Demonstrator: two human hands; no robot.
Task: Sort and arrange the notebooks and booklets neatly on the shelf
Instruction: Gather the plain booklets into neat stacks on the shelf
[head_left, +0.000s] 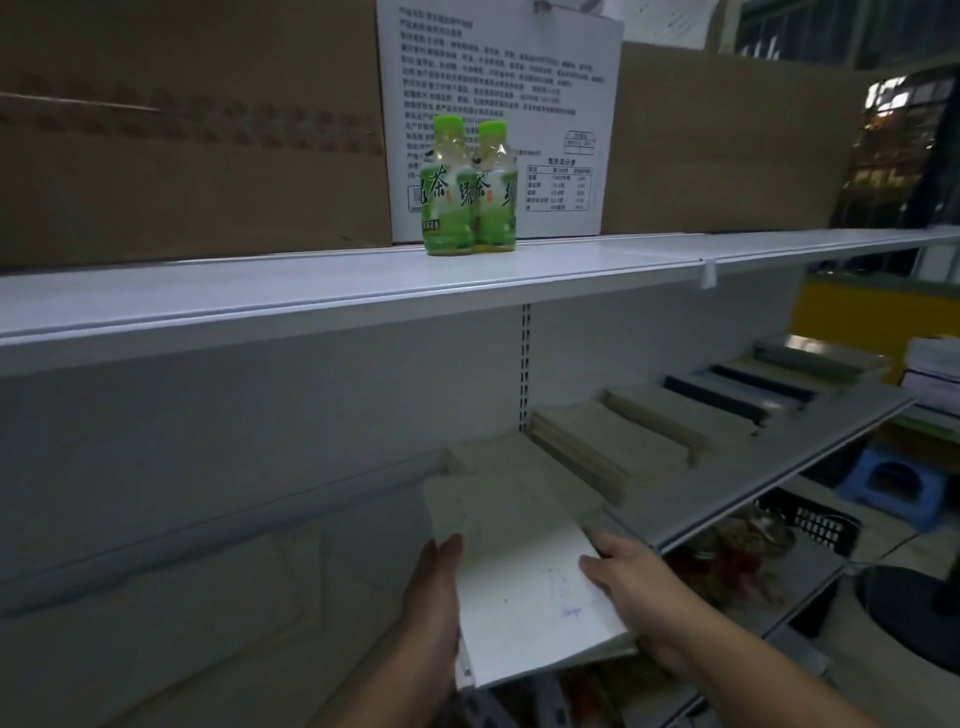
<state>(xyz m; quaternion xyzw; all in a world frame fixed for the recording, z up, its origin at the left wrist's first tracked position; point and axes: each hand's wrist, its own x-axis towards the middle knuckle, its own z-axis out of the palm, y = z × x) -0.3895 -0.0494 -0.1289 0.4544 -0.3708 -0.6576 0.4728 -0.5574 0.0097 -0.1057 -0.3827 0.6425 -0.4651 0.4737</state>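
Now held: white notebook (524, 597), in both hands, cover up, faint blue ink marks on the cover.
Left hand (434, 603): grips the notebook's left edge, thumb lying up along that edge, fingers hidden underneath.
Right hand (636, 590): grips the right edge, thumb on top of the cover, fingers below.
Notebook position: tilted, near end out past the front lip of the middle shelf (753, 467), far end over the leftmost stack (493, 462). Can't tell whether it touches.
Shelf row: more flat stacks run off to the right. First beige stacks (576, 447), then dark and blue covers (743, 389), then a grey stack (821, 356) at the far end.
Top shelf (260, 291): two green tea bottles (449, 202), upright, side by side, touching. White printed box (498, 78) is right behind them, with brown cartons (182, 130) on either side.
Lower right: black basket (810, 519) below the middle shelf, blue stool (893, 483) on the floor beyond it.
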